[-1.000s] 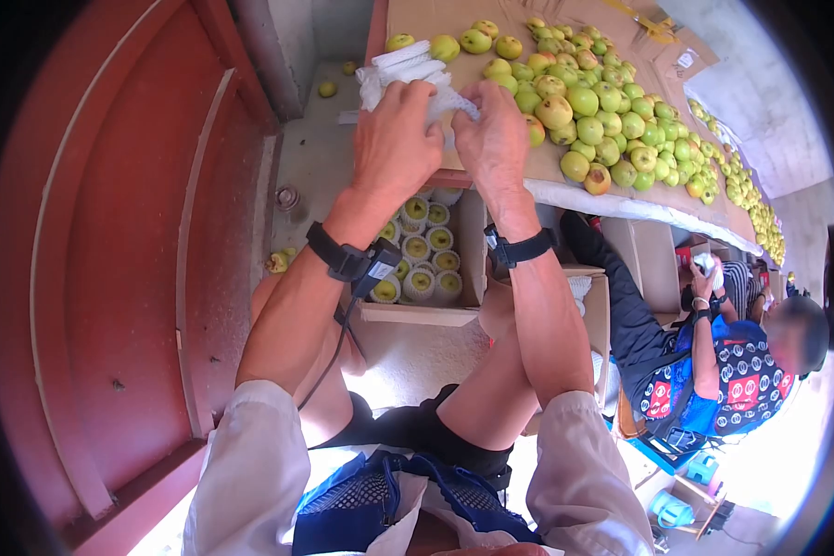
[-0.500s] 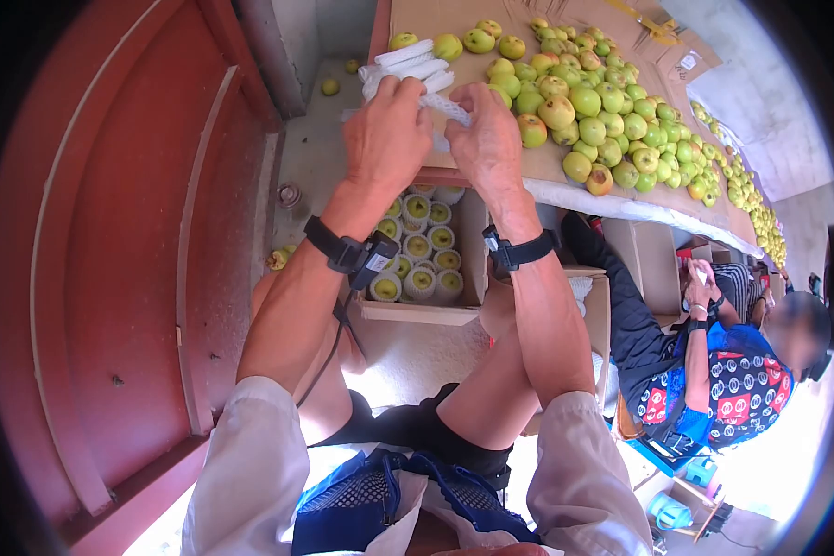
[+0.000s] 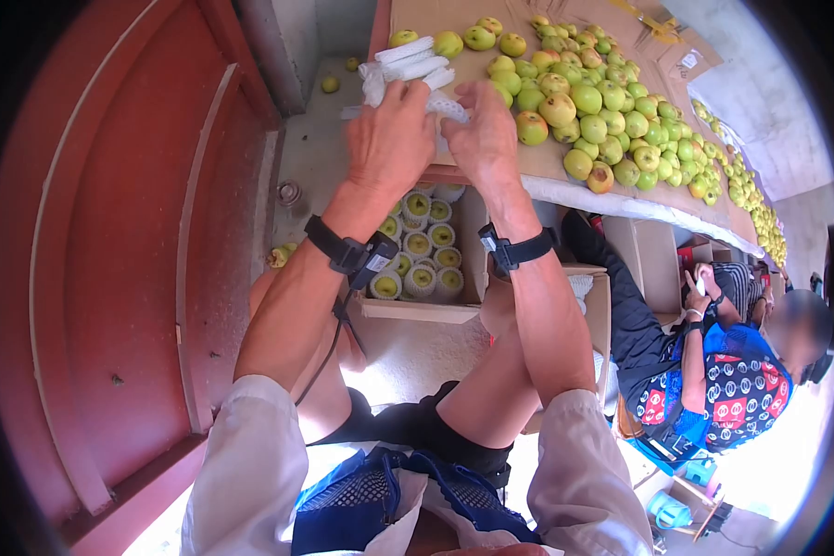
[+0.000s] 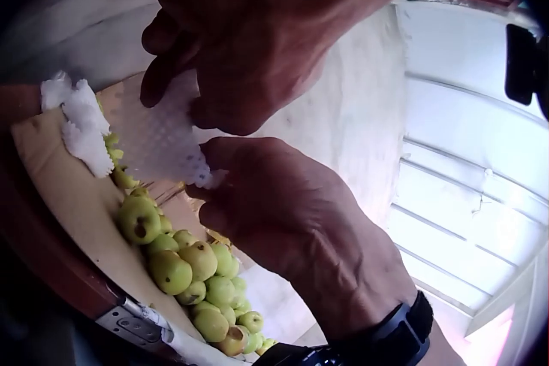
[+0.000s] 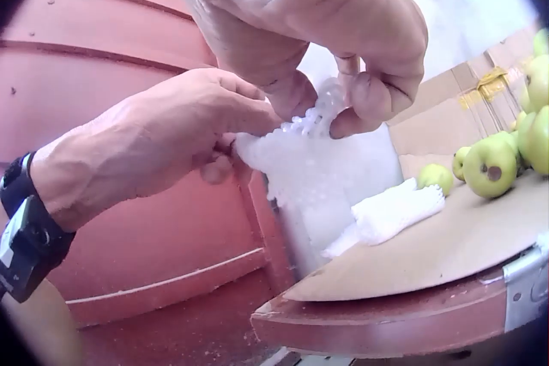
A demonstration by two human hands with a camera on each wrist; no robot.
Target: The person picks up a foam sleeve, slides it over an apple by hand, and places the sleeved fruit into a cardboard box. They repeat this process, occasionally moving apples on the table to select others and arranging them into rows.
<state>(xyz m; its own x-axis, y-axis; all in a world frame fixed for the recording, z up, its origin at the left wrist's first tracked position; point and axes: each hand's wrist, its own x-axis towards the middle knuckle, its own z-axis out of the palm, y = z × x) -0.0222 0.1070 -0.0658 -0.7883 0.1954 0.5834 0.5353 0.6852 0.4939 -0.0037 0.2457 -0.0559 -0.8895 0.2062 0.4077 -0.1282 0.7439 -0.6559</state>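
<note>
A white foam net sleeve (image 3: 447,107) (image 4: 163,133) (image 5: 309,160) stretches between the two hands above the table's near left corner. My left hand (image 3: 391,137) (image 4: 253,36) (image 5: 154,139) pinches one side of its edge. On the other side, my right hand (image 3: 484,137) (image 4: 296,211) (image 5: 317,27) pinches the rim between thumb and fingers. The right wrist view shows the sleeve's mouth spread partly wide, with nothing seen inside. Several flat white sleeves (image 3: 408,61) (image 5: 399,214) lie stacked on the cardboard just beyond my left hand.
Loose green apples (image 3: 586,97) cover the cardboard-topped table to the right. Below its edge, a box (image 3: 475,243) holds sleeved apples (image 3: 417,245). A red door (image 3: 111,278) stands left. Another person (image 3: 723,371) sits at right, hands together.
Both hands stay over the table corner and have shifted slightly, their fingers changing position on the sleeve. The stacked sleeves show more clearly than a second ago. The other person's hands have moved.
</note>
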